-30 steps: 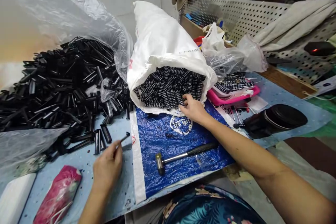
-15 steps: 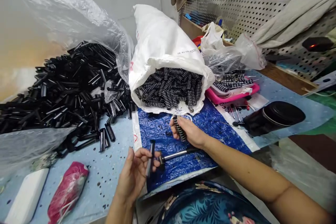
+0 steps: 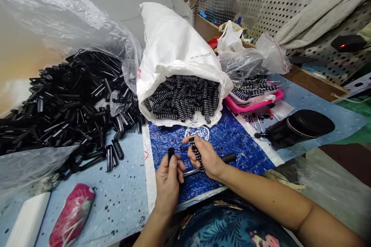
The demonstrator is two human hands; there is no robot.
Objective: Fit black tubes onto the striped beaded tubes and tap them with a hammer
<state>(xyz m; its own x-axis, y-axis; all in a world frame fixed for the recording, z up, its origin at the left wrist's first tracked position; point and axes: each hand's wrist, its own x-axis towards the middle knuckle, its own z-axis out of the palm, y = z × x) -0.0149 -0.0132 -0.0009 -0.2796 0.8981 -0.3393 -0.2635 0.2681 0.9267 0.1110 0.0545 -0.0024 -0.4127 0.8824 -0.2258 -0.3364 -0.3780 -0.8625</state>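
Note:
In my left hand (image 3: 168, 179) a narrow black plastic piece (image 3: 171, 152) stands nearly upright, its top end showing above the thumb. My right hand (image 3: 209, 159), just beside it, is closed around a short black cylinder with rows of small white marks (image 3: 194, 149). The two pieces are apart. Beneath both hands lies a hammer-like tool (image 3: 228, 158) with a metal shaft and black handle; my left hand hides its head. Behind them, a white sack (image 3: 176, 42) lies with its mouth towards me, full of similar marked cylinders (image 3: 184, 98).
A large heap of black plastic pieces (image 3: 72, 104) covers the left side. A pink pouch (image 3: 72, 214) and a white block (image 3: 28, 220) lie at front left. On the right are a pink tray (image 3: 252, 106) and a black canister (image 3: 301, 128). Blue sheeting (image 3: 246, 144) lies under my hands.
My left hand has moved right and turned, its fingers now wrapped around the black plastic piece. My right hand has shifted slightly down, still holding the marked cylinder. The view has tilted a little.

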